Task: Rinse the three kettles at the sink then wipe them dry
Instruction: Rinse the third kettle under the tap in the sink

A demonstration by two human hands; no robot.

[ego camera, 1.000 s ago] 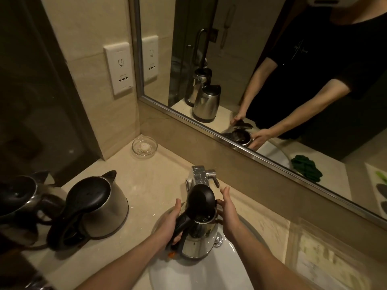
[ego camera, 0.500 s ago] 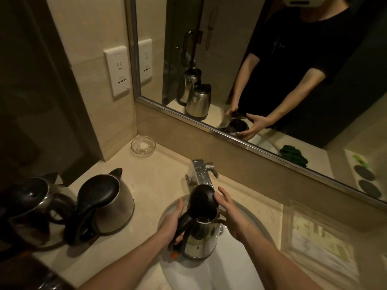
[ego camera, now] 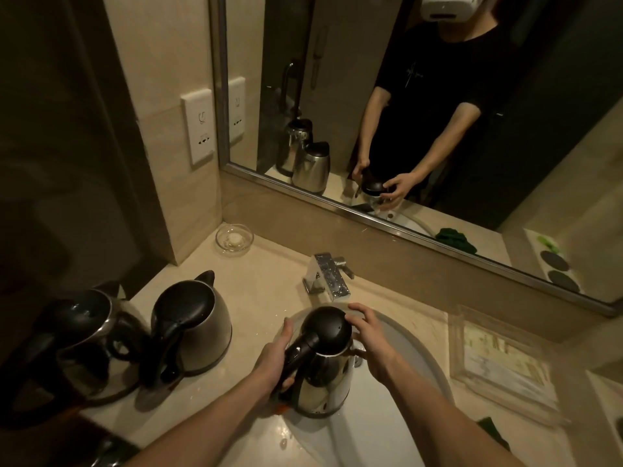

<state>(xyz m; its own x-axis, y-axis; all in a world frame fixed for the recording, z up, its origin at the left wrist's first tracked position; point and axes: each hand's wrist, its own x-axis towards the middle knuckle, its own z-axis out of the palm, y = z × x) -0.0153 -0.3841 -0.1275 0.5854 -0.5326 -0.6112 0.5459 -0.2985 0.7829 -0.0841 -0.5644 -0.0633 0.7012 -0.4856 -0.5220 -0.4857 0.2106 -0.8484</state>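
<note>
A steel kettle (ego camera: 323, 382) with a black lid stands upright in the white sink basin (ego camera: 414, 352), just below the chrome faucet (ego camera: 328, 274). My left hand (ego camera: 274, 360) grips its black handle. My right hand (ego camera: 369, 335) rests its fingers on the right edge of the lid, which is down. Two more steel kettles stand on the counter at the left: one (ego camera: 199, 326) beside the basin, another (ego camera: 84, 342) at the far left edge. A dark green cloth (ego camera: 488, 428) lies at the lower right, partly hidden by my right arm.
A small glass dish (ego camera: 234, 238) sits in the back corner of the beige counter. A clear tray with printed cards (ego camera: 502, 362) is to the right of the basin. The mirror (ego camera: 371, 96) runs along the back wall, with a wall socket (ego camera: 199, 131) to its left.
The kettle's lid was raised and is now down, with my right hand on it. The kettle stays in the basin and my left hand keeps its hold on the handle.
</note>
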